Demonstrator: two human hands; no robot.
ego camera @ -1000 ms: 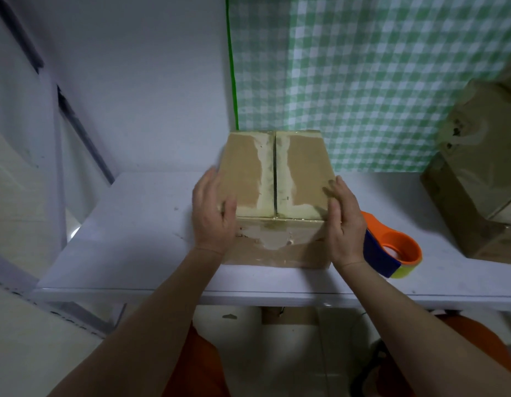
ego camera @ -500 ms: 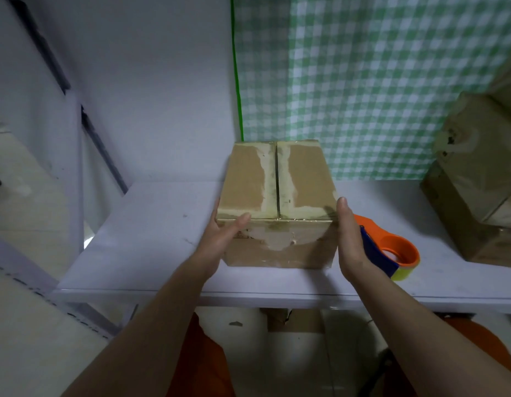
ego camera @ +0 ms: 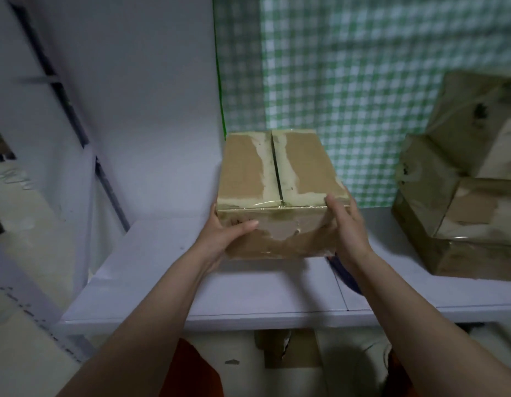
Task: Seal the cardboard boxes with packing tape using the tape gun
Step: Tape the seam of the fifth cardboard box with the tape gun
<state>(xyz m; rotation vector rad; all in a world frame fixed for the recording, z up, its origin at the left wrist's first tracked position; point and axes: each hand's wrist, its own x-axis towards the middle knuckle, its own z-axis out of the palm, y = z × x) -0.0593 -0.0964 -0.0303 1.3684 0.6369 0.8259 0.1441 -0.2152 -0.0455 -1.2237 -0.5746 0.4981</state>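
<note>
A brown cardboard box (ego camera: 248,173) with its top flaps closed and old tape residue along the centre seam is held just above the white table (ego camera: 262,290). My left hand (ego camera: 220,236) grips its left front corner, thumb across the front face. My right hand (ego camera: 348,227) grips the right side near the top edge. Only a dark blue sliver of the tape gun (ego camera: 347,277) shows on the table, behind my right wrist.
A stack of worn, taped cardboard boxes (ego camera: 463,196) fills the right end of the table. A green checked cloth (ego camera: 363,81) hangs on the wall behind. More cardboard (ego camera: 288,351) sits under the table. A window frame lies to the left.
My hands slid from the box's top down to its sides and raised it off the table. The tape gun, earlier plainly visible to the right, is now mostly hidden by my right wrist.
</note>
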